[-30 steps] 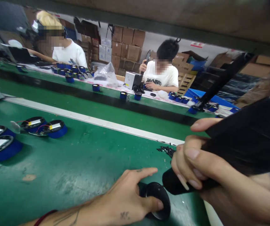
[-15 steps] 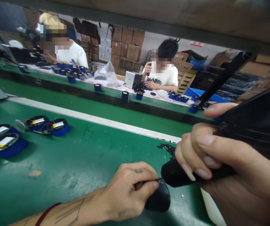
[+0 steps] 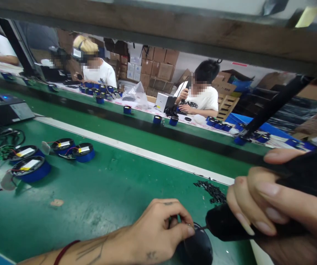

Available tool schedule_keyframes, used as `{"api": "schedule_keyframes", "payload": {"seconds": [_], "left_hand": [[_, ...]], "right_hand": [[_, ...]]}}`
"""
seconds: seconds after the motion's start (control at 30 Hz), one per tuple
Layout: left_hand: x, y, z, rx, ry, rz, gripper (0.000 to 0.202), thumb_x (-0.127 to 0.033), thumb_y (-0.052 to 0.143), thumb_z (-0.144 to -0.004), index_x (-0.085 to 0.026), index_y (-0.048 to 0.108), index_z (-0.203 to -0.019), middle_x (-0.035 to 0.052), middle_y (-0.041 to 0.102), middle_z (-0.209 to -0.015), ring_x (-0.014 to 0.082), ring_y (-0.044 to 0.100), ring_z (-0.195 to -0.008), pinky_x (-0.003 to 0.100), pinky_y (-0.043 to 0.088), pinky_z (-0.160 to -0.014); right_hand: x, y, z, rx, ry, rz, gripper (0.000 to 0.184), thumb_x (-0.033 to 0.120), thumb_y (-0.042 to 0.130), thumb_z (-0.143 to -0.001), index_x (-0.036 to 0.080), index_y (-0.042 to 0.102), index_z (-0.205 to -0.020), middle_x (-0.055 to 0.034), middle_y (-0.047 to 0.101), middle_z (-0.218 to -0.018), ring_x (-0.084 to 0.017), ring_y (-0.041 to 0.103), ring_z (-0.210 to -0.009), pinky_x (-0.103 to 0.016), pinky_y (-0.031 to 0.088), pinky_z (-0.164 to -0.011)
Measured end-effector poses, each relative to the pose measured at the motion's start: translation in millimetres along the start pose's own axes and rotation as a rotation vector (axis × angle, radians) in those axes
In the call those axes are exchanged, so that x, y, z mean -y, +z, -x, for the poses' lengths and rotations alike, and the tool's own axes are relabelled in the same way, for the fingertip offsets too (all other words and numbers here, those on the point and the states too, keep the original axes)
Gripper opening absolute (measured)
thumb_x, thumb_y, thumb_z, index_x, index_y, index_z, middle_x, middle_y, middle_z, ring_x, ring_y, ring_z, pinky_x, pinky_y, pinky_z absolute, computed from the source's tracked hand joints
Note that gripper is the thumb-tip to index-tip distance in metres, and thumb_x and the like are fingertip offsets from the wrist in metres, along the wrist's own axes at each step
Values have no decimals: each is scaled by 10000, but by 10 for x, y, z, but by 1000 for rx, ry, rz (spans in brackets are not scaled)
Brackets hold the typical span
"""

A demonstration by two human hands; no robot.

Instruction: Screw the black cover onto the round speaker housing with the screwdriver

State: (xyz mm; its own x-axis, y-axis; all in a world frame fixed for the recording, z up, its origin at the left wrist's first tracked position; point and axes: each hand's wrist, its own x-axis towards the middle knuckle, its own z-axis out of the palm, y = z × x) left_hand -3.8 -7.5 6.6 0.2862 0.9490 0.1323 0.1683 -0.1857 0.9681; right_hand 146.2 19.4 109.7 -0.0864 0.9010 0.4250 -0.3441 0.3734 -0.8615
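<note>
The green tabletop (image 3: 97,198) was big. At its near edge, the right hand (image 3: 268,209) had its fingers shut tight round a black driver (image 3: 230,224). The left hand (image 3: 158,232) pinched a small screw on the black disc (image 3: 198,248). It looked like screwing time; the tip needed lining up.

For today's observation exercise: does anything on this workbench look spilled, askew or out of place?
A loose scatter of small black screws lies spilled on the green mat, not in any tray, just beyond the right hand. A brownish scuff mars the mat.
</note>
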Motion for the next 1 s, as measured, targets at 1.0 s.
{"api": "schedule_keyframes", "payload": {"seconds": [1.0], "left_hand": [[56,-23,33,-92,348,37,120,-214,685,-827,-143,765,-773,60,747,-730,158,680,-657,251,509,-640]], "right_hand": [[52,156,81,85,141,-137,200,175,623,-858,270,538,-1011,72,441,-548,-80,419,-405,-218,394,-397]]}}
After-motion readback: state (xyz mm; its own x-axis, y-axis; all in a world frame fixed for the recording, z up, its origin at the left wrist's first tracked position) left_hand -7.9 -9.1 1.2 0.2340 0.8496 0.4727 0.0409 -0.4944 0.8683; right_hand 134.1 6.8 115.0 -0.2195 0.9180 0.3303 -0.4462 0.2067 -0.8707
